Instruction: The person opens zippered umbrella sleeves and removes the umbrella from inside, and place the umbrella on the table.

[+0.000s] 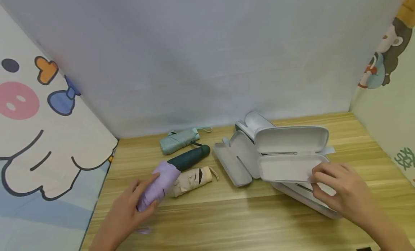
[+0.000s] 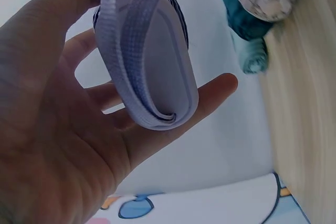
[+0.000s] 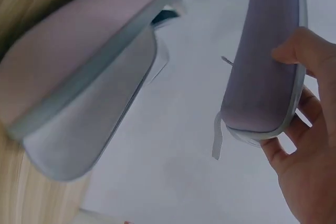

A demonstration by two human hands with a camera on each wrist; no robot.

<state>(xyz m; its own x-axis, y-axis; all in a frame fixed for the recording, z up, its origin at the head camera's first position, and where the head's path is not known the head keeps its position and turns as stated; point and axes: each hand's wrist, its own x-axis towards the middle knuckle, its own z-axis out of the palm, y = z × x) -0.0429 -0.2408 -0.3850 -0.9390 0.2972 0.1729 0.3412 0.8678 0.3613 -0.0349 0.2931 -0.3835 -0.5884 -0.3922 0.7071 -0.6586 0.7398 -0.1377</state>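
My left hand (image 1: 128,209) grips a folded lilac umbrella (image 1: 161,182), tilted up to the right, thumb on one side and fingers on the other. In the left wrist view its flat handle end (image 2: 165,72) and wrist strap (image 2: 118,45) face the camera. With my right hand (image 1: 340,188) I hold the front edge of an open hard case (image 1: 285,166), pale grey inside. Its purple outer shell (image 3: 265,51) shows in the right wrist view, thumb flat on it. Under the held case lies another open case (image 1: 301,197).
Beside the lilac umbrella lie a beige one (image 1: 189,180), a dark green one (image 1: 191,158) and a mint one (image 1: 178,140). Two more open cases, one nearer (image 1: 228,161) and one behind (image 1: 259,121), stand left of the held case. A pale wall (image 1: 194,63) backs the wooden table (image 1: 220,222).
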